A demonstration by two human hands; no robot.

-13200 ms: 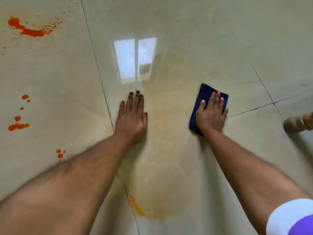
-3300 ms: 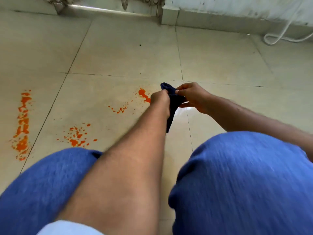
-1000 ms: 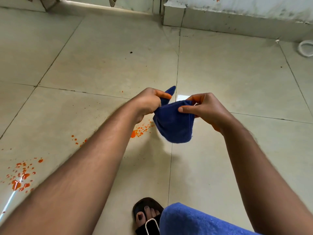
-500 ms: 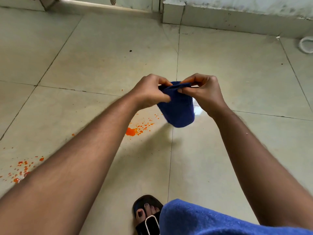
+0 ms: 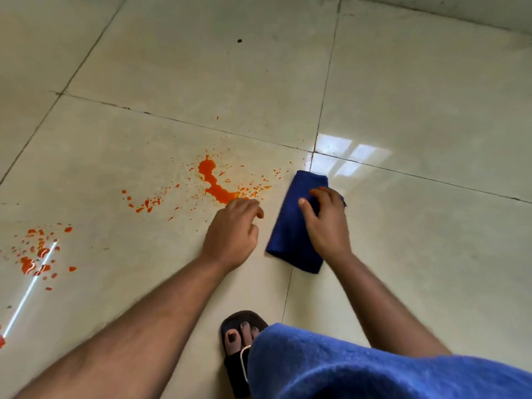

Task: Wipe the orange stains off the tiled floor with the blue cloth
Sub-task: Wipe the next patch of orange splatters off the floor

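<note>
The folded blue cloth [image 5: 290, 226] lies flat on the cream tiled floor [image 5: 403, 105], and my right hand [image 5: 326, 223] presses on its right half with the fingers curled over it. My left hand [image 5: 234, 231] hovers just left of the cloth, fingers loosely bent and holding nothing. A large orange stain [image 5: 214, 184] with fine splatter sits right beyond my left fingertips. A trail of smaller drops [image 5: 144, 201] runs to its left. Another splatter patch [image 5: 37, 254] lies at the far left.
My sandalled foot [image 5: 239, 338] and a knee in blue cloth [image 5: 359, 367] fill the bottom centre and right. A window reflection [image 5: 345, 156] glares on the tile just past the cloth. The wall base [image 5: 460, 12] runs along the top right.
The cloth was held up in the air between both hands. It now lies on the floor under my right hand, and my left hand has let it go. The view has tilted down.
</note>
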